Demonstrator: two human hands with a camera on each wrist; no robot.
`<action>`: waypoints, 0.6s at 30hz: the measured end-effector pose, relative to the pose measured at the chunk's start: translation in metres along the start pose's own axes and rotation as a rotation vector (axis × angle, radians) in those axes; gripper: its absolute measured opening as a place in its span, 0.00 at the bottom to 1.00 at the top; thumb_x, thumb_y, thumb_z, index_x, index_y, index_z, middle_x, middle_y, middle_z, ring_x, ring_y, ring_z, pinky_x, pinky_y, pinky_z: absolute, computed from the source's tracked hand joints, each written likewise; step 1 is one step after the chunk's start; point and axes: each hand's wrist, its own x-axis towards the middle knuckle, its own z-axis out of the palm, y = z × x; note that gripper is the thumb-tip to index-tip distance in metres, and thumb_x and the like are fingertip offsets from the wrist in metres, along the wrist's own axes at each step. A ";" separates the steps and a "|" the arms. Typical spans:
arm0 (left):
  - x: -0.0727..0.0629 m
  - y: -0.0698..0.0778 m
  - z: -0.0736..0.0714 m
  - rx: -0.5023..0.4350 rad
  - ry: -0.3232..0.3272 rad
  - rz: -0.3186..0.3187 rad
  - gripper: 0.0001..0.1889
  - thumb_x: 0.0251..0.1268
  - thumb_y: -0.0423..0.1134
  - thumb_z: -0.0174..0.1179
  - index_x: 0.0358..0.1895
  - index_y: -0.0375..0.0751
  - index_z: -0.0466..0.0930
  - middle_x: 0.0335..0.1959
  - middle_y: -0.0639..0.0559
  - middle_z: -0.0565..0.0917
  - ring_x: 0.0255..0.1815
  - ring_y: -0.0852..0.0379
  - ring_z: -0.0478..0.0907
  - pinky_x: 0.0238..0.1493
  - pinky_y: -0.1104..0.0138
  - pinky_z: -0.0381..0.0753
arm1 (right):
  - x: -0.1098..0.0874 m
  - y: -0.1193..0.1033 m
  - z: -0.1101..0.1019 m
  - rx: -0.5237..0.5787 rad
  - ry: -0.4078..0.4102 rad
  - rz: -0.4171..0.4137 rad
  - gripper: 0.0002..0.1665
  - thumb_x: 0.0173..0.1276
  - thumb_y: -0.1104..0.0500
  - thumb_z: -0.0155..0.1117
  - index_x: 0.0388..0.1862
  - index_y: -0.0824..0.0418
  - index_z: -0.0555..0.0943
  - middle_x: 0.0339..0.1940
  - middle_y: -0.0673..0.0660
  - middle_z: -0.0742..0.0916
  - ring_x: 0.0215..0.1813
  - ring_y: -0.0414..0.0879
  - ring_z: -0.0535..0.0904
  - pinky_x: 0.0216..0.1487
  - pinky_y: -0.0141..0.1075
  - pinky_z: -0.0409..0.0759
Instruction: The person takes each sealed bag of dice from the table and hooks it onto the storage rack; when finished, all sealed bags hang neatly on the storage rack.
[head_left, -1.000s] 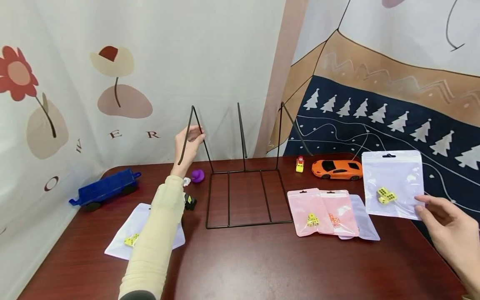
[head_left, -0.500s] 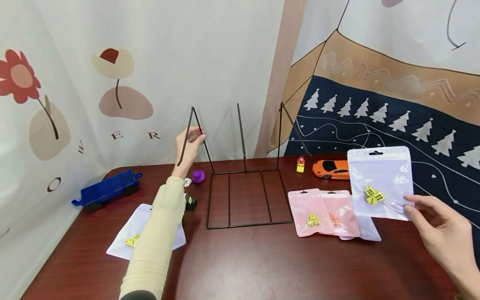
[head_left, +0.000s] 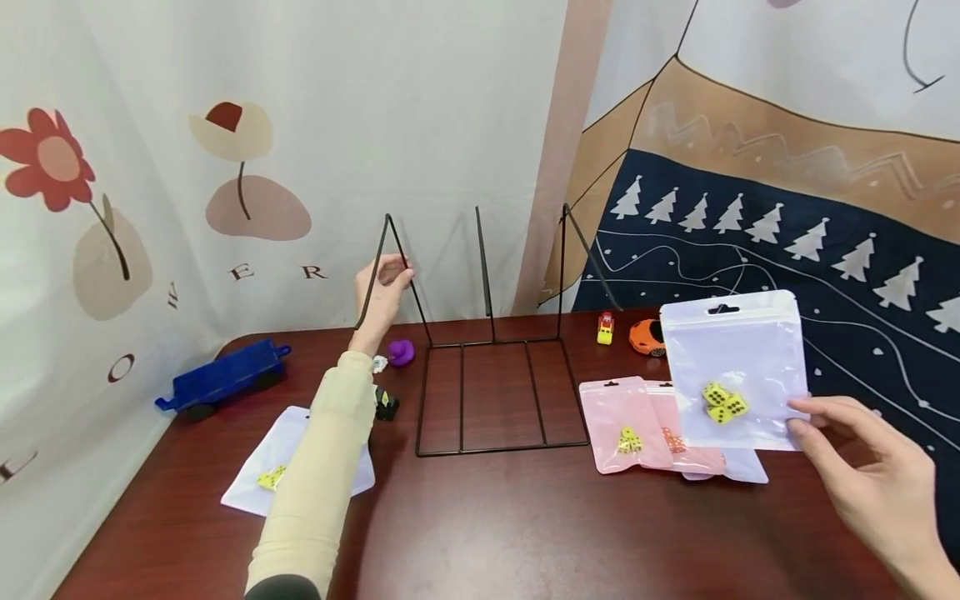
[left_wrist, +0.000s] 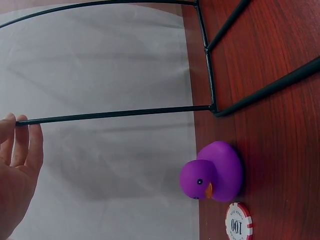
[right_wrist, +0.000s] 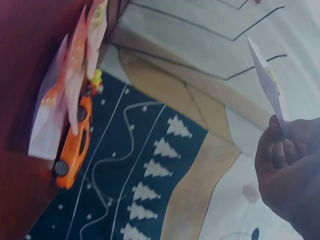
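My right hand (head_left: 873, 475) pinches the right edge of a white zip bag (head_left: 765, 358) with yellow dice (head_left: 723, 403) in it, held up above the table's right side. In the right wrist view the bag (right_wrist: 267, 82) shows edge-on between thumb and fingers. My left hand (head_left: 382, 292) grips the left rear upright of a black wire rack (head_left: 459, 400); the left wrist view shows thumb and fingers around the rod (left_wrist: 115, 114). The rack stands mid-table with several hooked arms rising at the back.
Pink zip bags (head_left: 615, 408) with dice lie right of the rack, over another white bag. Behind them are an orange toy car (head_left: 647, 337) and a small red-yellow toy (head_left: 605, 328). At left sit a blue toy trailer (head_left: 225, 377), a white bag (head_left: 251, 483), a purple duck (head_left: 401, 352) and a poker chip (left_wrist: 238, 221).
My right hand has moved left with the white bag, which now covers most of the orange car and part of the pink bags. The left hand keeps its grip on the rack.
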 end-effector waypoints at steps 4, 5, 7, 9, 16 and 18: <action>-0.001 0.001 0.001 0.014 0.000 0.011 0.12 0.60 0.24 0.61 0.45 0.19 0.76 0.41 0.28 0.80 0.41 0.39 0.80 0.41 0.63 0.83 | 0.002 -0.003 0.008 0.025 -0.008 -0.052 0.14 0.52 0.82 0.64 0.39 0.79 0.81 0.33 0.53 0.81 0.32 0.37 0.74 0.33 0.17 0.73; -0.001 0.002 0.001 0.015 -0.002 0.015 0.13 0.60 0.24 0.61 0.46 0.18 0.76 0.41 0.27 0.80 0.41 0.37 0.79 0.41 0.63 0.83 | 0.003 -0.004 0.010 0.029 -0.011 -0.056 0.13 0.52 0.82 0.64 0.39 0.79 0.81 0.33 0.54 0.82 0.32 0.37 0.74 0.33 0.18 0.73; -0.001 0.001 0.001 0.014 -0.004 0.025 0.13 0.60 0.24 0.61 0.46 0.18 0.75 0.40 0.27 0.80 0.41 0.36 0.79 0.41 0.63 0.83 | 0.003 -0.007 0.013 0.041 -0.017 -0.063 0.14 0.51 0.82 0.64 0.39 0.78 0.81 0.33 0.54 0.82 0.32 0.37 0.74 0.33 0.18 0.73; -0.002 0.000 0.001 0.014 -0.007 0.036 0.13 0.60 0.24 0.61 0.46 0.17 0.75 0.40 0.27 0.80 0.40 0.35 0.79 0.41 0.63 0.83 | 0.004 -0.009 0.015 0.042 -0.024 -0.059 0.15 0.50 0.83 0.65 0.39 0.78 0.81 0.33 0.55 0.82 0.32 0.37 0.74 0.33 0.18 0.74; -0.003 -0.003 0.000 0.019 -0.007 0.044 0.11 0.60 0.27 0.62 0.44 0.23 0.78 0.41 0.28 0.80 0.41 0.39 0.81 0.42 0.64 0.82 | 0.003 -0.013 0.022 0.112 -0.043 -0.047 0.18 0.49 0.85 0.63 0.40 0.78 0.80 0.33 0.56 0.82 0.32 0.39 0.74 0.25 0.21 0.72; -0.003 -0.004 0.000 0.021 -0.007 0.044 0.11 0.61 0.27 0.62 0.44 0.25 0.78 0.41 0.28 0.80 0.41 0.40 0.81 0.42 0.64 0.82 | 0.003 -0.013 0.024 0.140 -0.049 -0.056 0.17 0.49 0.86 0.63 0.40 0.79 0.80 0.34 0.57 0.82 0.32 0.39 0.74 0.24 0.22 0.72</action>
